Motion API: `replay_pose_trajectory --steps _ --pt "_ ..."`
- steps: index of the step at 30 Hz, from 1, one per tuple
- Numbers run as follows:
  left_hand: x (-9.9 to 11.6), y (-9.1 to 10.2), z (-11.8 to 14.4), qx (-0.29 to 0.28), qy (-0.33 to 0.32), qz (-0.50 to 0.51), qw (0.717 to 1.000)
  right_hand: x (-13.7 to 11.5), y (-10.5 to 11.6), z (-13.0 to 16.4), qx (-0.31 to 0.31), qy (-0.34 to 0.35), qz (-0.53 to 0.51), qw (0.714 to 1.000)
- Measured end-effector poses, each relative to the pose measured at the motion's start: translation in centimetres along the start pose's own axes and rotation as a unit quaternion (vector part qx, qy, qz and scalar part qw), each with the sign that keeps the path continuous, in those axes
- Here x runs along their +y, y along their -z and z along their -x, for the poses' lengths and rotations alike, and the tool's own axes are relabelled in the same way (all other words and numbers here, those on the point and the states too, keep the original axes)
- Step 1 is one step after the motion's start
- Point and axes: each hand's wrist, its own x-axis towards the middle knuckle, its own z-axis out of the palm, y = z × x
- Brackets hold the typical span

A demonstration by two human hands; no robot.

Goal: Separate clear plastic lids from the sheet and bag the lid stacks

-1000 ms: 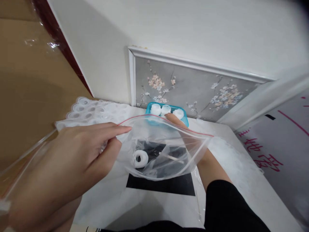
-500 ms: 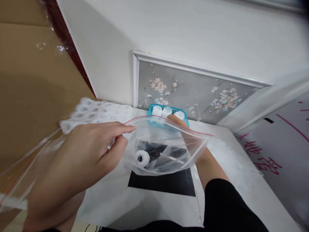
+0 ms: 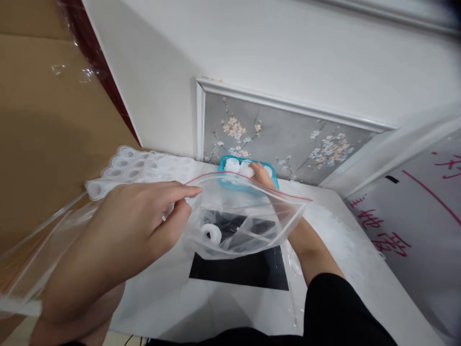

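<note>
The left hand (image 3: 118,235) pinches the limp, slippery zip bag (image 3: 241,221) best held at its rim, while the right hand (image 3: 261,174) closes on a light white cap (image 3: 247,170) beyond it.

The right hand (image 3: 260,174) is largely hidden behind the zip bag (image 3: 245,216); its fingers at the blue tray (image 3: 274,177) cannot be resolved. The bag's contents, apart from one white ring (image 3: 212,234), are unclear. At 7 o'clock, the picture's edge cuts off the left hand (image 3: 118,240).

Clear red-edged bag (image 3: 248,216), teal tray (image 3: 225,166), white caps (image 3: 232,165)
</note>
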Motion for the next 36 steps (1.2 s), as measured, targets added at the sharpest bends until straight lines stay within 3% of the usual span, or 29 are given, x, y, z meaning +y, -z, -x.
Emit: replay_pose_trajectory --steps 2,4,7,8,11,16,20,23,26,28,30,33,36 --pt "0.2 0.1 -0.1 -0.008 0.009 -0.002 1.000 0.0 1.4 0.2 0.059 -0.006 0.004 0.998" --pt "0.3 0.1 -0.2 -0.015 0.014 -0.008 1.000 -0.8 3.5 0.2 0.178 -0.012 -0.005 0.984" --pt "0.1 -0.2 -0.3 0.002 0.004 -0.003 1.000 -3.1 7.2 0.1 0.405 0.009 -0.062 0.912" --pt "0.0 -0.3 -0.4 0.011 0.000 0.002 1.000 -4.0 8.5 0.2 0.453 0.025 -0.099 0.886" --pt "-0.2 -0.6 -0.7 0.010 0.006 0.010 1.000 -6.8 12.1 0.8 0.468 0.064 -0.241 0.848" --pt "0.0 -0.8 -1.8 -0.018 0.031 0.018 0.999 -10.5 16.8 3.4 0.400 0.045 -0.374 0.836" --pt "0.6 -1.0 -2.6 -0.039 0.026 0.020 0.999 -13.3 18.9 5.6 0.317 0.059 -0.446 0.835" --pt "1.3 -0.8 -2.7 -0.053 0.036 0.007 0.998 -15.0 19.8 6.0 0.199 0.068 -0.438 0.874" --pt "2.2 -0.4 -2.1 -0.059 0.024 0.006 0.998 -16.5 20.3 5.1 0.007 0.136 -0.327 0.935" --pt "2.7 -0.1 -1.6 -0.057 0.007 0.013 0.998 -17.5 20.3 4.2 -0.100 0.194 -0.211 0.953" --pt "3.2 0.1 -1.1 -0.059 -0.008 0.011 0.998 -18.6 19.9 3.4 -0.166 0.206 -0.088 0.960" --pt "3.4 -0.1 -0.8 -0.054 -0.018 -0.005 0.998 -20.0 18.3 2.8 -0.224 0.185 0.095 0.952" --pt "3.4 -0.5 -0.9 -0.024 -0.012 -0.015 1.000 -20.8 16.0 3.2 -0.284 0.224 0.205 0.910"
